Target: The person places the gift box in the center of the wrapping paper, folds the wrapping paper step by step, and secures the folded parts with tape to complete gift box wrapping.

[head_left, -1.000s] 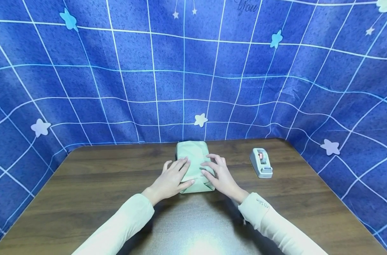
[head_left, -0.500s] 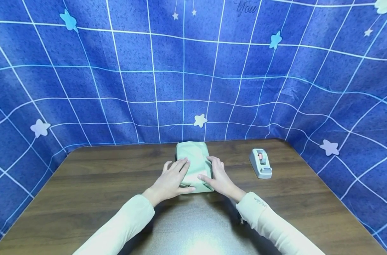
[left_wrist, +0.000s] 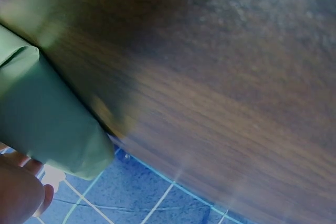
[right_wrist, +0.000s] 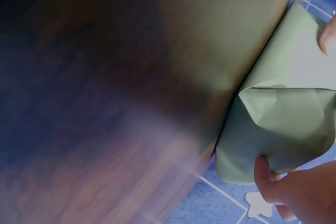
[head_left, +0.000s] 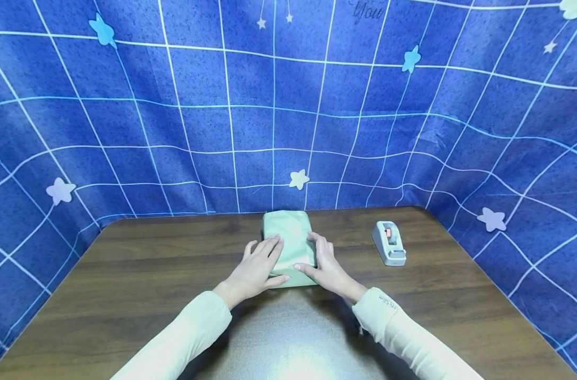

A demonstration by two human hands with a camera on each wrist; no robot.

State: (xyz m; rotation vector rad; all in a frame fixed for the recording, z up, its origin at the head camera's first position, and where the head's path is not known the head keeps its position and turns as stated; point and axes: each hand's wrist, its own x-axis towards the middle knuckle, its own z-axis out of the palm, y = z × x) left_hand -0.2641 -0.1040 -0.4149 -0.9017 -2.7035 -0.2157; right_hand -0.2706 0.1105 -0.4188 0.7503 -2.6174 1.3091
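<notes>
In the head view a pale green paper-wrapped package lies on the wooden table near its back edge. My left hand rests on the package's left part, fingers extended over the top and thumb along the near end. Along the right side lie the fingers of my right hand, held close together, while its thumb presses on the near top edge. A folded flap of the green package shows in the right wrist view, with a fingertip against it. In the left wrist view, a smooth end of the package appears.
A white tape dispenser stands on the table to the right of the package. Behind and at both sides hangs a blue curtain with a white grid and stars.
My right hand's spread fingers have drawn together along the package's right side, and its thumb has shifted inward and down. The left thumb has moved slightly down the near end.
</notes>
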